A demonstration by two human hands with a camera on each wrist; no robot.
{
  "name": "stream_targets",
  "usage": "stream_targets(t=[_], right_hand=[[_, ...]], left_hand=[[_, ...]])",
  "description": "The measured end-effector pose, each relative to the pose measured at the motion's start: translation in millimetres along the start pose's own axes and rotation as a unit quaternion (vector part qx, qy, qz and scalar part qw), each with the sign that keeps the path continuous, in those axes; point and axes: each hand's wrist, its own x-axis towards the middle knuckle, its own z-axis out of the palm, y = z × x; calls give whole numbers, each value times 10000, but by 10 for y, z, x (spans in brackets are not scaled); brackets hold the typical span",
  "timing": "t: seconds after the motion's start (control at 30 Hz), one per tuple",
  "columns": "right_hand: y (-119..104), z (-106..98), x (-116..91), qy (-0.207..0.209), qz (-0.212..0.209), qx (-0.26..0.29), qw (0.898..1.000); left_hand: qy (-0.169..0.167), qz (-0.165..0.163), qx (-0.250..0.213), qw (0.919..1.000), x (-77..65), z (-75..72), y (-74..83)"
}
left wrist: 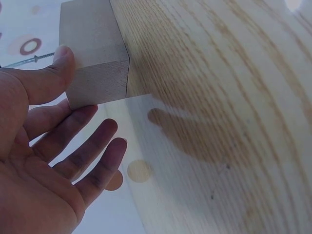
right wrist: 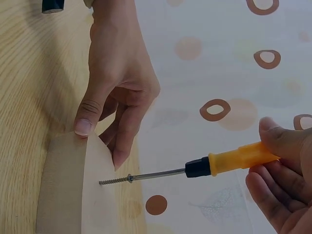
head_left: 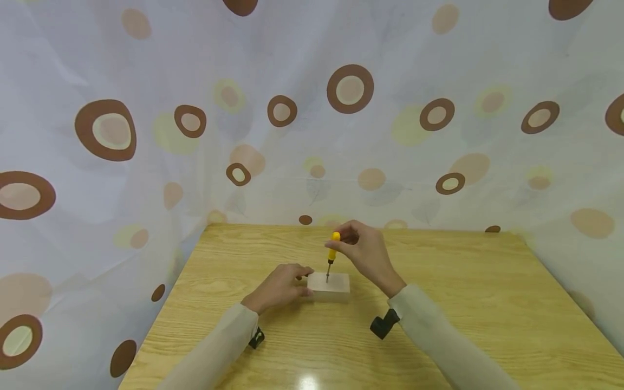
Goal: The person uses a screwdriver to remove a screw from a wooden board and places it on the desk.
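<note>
A pale wooden block lies on the wooden table. My left hand grips its left end, thumb on the near side and fingers on the far side. From the block's top face stands a screw, its threads largely exposed. The tip of a yellow screwdriver with a black collar meets the screw's head, the shaft nearly in line with it. My right hand pinches the yellow handle between thumb and fingers, above the block. In the left wrist view the left thumb presses the block's edge.
The wooden table reaches back to a spotted curtain hanging behind it and along both sides. A black wrist device sits at the right sleeve, another black device at the left sleeve.
</note>
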Motion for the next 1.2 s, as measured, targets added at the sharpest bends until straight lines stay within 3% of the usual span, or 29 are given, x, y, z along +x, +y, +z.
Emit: stream_targets(t=[0.27, 0.53, 0.8, 1.2], right_hand=[[-19, -28, 14, -563, -348, -41, 9978], [-8, 3, -17, -152, -32, 294, 9994], [-46, -44, 17, -630, -173, 129, 9978], [-4, -24, -1, -265, -12, 211, 9994]], left_hand=[[6, 31, 45, 10000, 2, 5, 10], [10, 82, 45, 10000, 4, 22, -13], [13, 60, 107, 9999, 9, -1, -5], [-9, -10, 1, 10000, 0, 3, -11]])
